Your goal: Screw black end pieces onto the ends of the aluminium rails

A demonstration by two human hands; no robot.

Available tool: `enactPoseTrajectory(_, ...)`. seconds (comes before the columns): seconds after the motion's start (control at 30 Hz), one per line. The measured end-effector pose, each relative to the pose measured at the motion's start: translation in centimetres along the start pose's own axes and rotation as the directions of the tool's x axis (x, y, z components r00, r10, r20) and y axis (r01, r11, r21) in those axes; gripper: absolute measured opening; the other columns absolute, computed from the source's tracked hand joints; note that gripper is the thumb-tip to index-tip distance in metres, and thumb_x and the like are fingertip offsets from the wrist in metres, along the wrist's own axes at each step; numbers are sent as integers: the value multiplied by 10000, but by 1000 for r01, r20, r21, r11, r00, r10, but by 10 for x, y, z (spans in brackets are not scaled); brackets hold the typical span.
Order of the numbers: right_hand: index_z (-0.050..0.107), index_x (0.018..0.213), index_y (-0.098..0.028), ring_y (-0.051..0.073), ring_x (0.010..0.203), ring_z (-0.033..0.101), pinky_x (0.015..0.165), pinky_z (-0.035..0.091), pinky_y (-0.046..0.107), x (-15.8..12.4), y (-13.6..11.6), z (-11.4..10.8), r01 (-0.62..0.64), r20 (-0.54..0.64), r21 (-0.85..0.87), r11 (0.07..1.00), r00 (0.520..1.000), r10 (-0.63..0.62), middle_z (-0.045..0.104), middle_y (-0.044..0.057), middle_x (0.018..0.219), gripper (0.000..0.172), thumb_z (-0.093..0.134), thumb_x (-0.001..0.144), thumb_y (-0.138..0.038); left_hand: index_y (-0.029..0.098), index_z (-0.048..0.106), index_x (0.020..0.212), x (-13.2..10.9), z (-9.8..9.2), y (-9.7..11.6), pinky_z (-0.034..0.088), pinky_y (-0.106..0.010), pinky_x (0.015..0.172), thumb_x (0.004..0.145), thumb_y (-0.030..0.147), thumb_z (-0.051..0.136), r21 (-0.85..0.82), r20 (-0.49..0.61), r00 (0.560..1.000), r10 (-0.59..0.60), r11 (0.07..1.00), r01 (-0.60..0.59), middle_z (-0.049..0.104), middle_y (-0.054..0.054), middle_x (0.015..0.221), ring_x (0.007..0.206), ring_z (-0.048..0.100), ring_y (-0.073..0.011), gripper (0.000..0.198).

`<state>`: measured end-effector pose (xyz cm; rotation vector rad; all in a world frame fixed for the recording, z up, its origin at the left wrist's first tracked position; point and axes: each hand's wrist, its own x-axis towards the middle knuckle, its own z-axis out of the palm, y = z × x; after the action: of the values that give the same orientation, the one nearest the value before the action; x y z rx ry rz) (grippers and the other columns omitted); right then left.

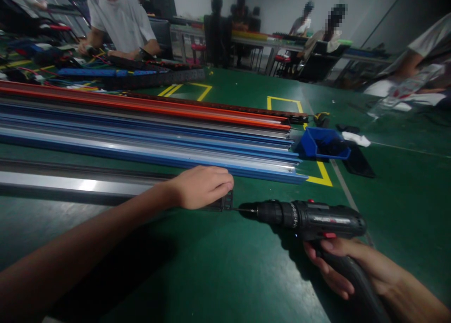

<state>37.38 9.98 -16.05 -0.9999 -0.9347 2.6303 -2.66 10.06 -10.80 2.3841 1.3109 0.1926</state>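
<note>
My left hand rests curled over the end of a long grey metal rail lying on the green floor, fingers closed around its end cap. My right hand grips the handle of a black cordless drill. The drill lies level and points left. Its bit touches the rail's black end piece, just right of my left fingers.
Long blue, silver and orange rails lie stacked side by side beyond my hand. A blue bin sits at their right end, near yellow floor markings. Several other people work at tables and on the floor behind.
</note>
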Motion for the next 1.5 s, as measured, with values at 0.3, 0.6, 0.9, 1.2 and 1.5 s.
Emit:
enactPoseTrajectory(0.3,763,1010,-123,70,396,541,452,517,225,1,4,-3,25,22,-1,1000,999,-25,664,45,743,359,701,878,-451,215,670,1041,0,-1,1,425,-313,828,1067,370,325,5,-6,1000,7,1000,-7,668,-37,1044,933,620,-191,380)
enactPoseTrajectory(0.6,760,1016,-117,78,427,590,451,524,193,-1,-2,3,5,22,12,1000,1000,-5,688,63,784,333,706,890,-421,221,671,1045,-1,-1,0,424,-309,817,1066,378,334,-4,-16,1000,1,1000,-1,666,-32,1039,923,613,-185,373)
enactPoseTrajectory(0.9,759,1030,-134,85,423,582,463,534,217,1,2,-4,19,29,-29,999,999,-18,686,70,788,367,682,894,-466,209,678,1057,-1,-2,2,436,-315,845,1068,363,330,-11,-9,1000,9,1000,-9,667,-37,1043,938,620,-186,381)
enactPoseTrajectory(1.2,771,990,-118,81,408,578,435,524,205,1,0,1,32,13,-25,999,999,-31,687,66,763,334,695,893,-428,214,677,1024,-2,1,-2,432,-312,833,1062,361,346,-16,-42,999,23,1000,-24,673,-34,1028,927,626,-184,365)
enactPoseTrajectory(1.5,754,1026,-96,86,449,613,477,551,215,2,1,-1,31,45,-1,1000,999,-31,687,59,774,323,655,929,-387,218,674,1049,-1,-1,1,426,-306,814,1062,369,348,7,-10,1000,5,1000,-5,667,-37,1031,921,622,-187,359)
